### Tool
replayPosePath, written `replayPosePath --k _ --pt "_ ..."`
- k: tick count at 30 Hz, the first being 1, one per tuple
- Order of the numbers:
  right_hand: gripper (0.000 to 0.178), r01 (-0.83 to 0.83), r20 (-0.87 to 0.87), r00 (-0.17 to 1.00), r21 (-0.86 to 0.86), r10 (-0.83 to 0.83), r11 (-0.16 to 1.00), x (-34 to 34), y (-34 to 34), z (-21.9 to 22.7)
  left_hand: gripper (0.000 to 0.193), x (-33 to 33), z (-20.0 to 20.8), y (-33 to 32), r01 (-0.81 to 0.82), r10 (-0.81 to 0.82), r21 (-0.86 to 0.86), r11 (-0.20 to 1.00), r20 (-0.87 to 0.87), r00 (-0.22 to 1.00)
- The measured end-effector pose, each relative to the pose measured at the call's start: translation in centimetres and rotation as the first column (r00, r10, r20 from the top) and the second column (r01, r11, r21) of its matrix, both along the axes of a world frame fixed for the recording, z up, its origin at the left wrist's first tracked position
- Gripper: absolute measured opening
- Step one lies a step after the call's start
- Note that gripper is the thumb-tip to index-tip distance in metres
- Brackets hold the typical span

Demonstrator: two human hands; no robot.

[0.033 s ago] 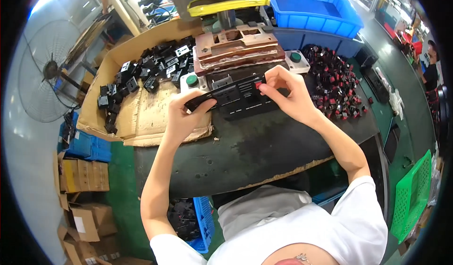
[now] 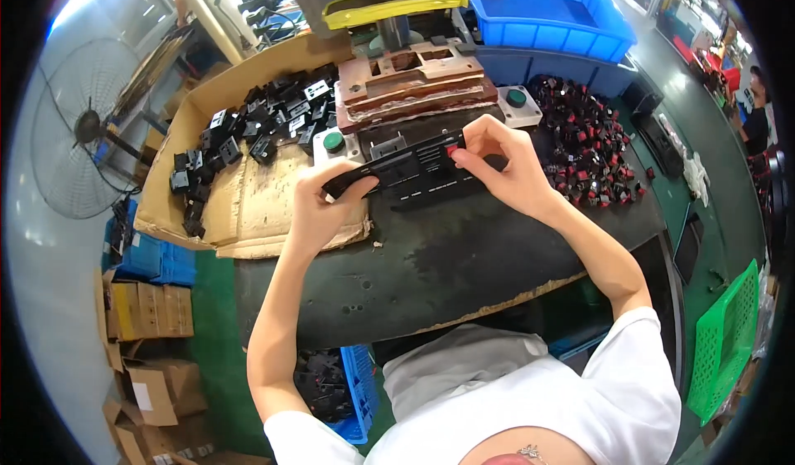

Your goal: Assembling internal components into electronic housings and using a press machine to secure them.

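Note:
A black plastic panel with rows of slots, cut-outs and small white print hangs tilted above the dark bench. Its left end is pinched between thumb and fingers of my left hand. My right hand is at the panel's right end, thumb and fingers closed on a small red and black switch there. I cannot tell how deep the switch sits in the panel. A grey and black socket part stands up behind the panel's upper edge.
A press fixture stands behind the hands, between two green buttons. Black socket parts lie in an open carton at left. Red and black switches are heaped at right, before a blue bin.

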State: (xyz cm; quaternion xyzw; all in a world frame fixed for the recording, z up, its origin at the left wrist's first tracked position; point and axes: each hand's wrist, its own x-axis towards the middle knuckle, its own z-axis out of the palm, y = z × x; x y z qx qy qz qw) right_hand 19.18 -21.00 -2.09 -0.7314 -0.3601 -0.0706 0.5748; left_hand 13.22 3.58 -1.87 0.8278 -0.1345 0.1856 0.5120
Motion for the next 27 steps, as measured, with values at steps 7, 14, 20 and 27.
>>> replayPosePath --k 7,14,20,27 --pt "0.015 -0.023 0.144 0.989 0.02 0.02 1.0 0.0 -0.2 0.1 0.016 -0.3 0.8 -0.5 -0.042 -0.039 0.236 0.971 0.328 0.944" --pt "0.012 -0.113 -0.123 0.985 0.075 0.121 0.991 -0.5 -0.7 0.6 0.017 -1.5 1.4 -0.3 -0.023 0.018 0.204 0.979 0.027 0.999" --pt "0.025 -0.117 -0.785 0.503 0.352 0.361 0.929 -0.6 -1.1 1.5 0.04 -1.1 2.1 -1.4 0.006 -0.375 -0.678 0.735 -0.399 0.837" --pt "0.025 -0.08 -0.839 0.165 0.513 0.519 0.855 -0.4 -1.3 1.0 0.042 -0.6 1.3 -0.4 -0.098 -0.5 -0.812 0.575 -0.444 0.744"
